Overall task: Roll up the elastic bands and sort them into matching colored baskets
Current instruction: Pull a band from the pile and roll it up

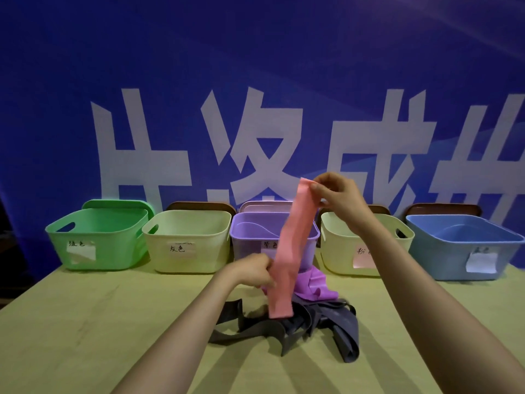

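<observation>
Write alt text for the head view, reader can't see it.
Two hands hold a pink band up over a table: right hand pinches its top end, left hand grips lower down. Dark grey bands and a purple band lie beneath; behind stand a green basket, cream basket, purple basket, second cream basket and blue basket.

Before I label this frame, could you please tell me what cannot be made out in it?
Head view, purple basket: label partly covered by the pink band.
Head view, right cream basket: label partly behind the right forearm.
Head view, blue basket: label writing too blurred to read.
Head view, grey bands: tangled, so uncountable.
</observation>
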`<state>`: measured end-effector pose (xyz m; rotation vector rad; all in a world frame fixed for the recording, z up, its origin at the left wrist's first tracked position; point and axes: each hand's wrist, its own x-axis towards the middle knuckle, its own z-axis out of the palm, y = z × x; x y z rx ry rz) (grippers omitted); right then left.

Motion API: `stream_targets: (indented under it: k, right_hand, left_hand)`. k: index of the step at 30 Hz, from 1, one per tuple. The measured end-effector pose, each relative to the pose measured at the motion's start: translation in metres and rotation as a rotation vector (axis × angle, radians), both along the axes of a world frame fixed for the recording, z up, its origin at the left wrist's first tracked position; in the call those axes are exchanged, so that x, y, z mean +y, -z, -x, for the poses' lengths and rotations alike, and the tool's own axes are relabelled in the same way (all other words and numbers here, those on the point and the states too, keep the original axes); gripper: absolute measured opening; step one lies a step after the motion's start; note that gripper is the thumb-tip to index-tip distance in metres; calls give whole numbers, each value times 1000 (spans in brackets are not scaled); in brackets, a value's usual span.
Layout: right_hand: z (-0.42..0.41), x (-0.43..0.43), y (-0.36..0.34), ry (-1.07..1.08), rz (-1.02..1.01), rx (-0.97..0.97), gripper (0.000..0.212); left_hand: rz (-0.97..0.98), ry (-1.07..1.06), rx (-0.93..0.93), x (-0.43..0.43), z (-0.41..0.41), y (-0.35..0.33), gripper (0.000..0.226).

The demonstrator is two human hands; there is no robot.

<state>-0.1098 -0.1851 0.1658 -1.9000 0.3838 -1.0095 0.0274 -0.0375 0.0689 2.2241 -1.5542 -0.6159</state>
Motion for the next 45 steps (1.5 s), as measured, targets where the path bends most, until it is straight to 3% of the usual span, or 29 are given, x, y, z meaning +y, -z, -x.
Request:
stream_targets:
  k: [3,5,11,16,22,25,28,33,35,39,43,45]
  right_hand:
    - [3,3,-5,-8,25,9,7]
    - [5,5,-9,-36,28,15,4]
    - [12,11,-22,-155,42,-9,7]
    - [14,12,-30,-179,82,-44,7]
    - [20,13,-37,-97,193,-33,13]
    - [20,16,-38,-18,260,20,4]
    - [18,19,-38,-44,185,57,12]
    - [20,22,-42,-168,54,102,29]
    - [21,23,-42,-120,160,144,26]
    - [19,18,-39,44,389,219,17]
    - [18,19,-37,-24,231,130,1]
    - [15,19,-35,-59,197,134,5]
  left_hand:
    - [-37,34,6,-4,-5,-7,25]
    - [42,-26,23,-7,-3,-13,34]
    - [736,-292,407,-21,14,-52,40]
    - [931,-189,632,-29,28,-87,11]
    - [922,-172,632,-31,30,-94,5]
    - [1043,-270,389,-33,34,-85,17]
    - [1167,-223,264,-32,44,-77,9]
    - [1153,-234,305,-29,49,-78,12]
    - [1183,-267,341,-27,45,-81,5]
    - [1136,-226,383,-27,40,-82,11]
    - [1074,-190,441,-28,37,-75,10]
    - [1053,-180,472,-29,37,-71,11]
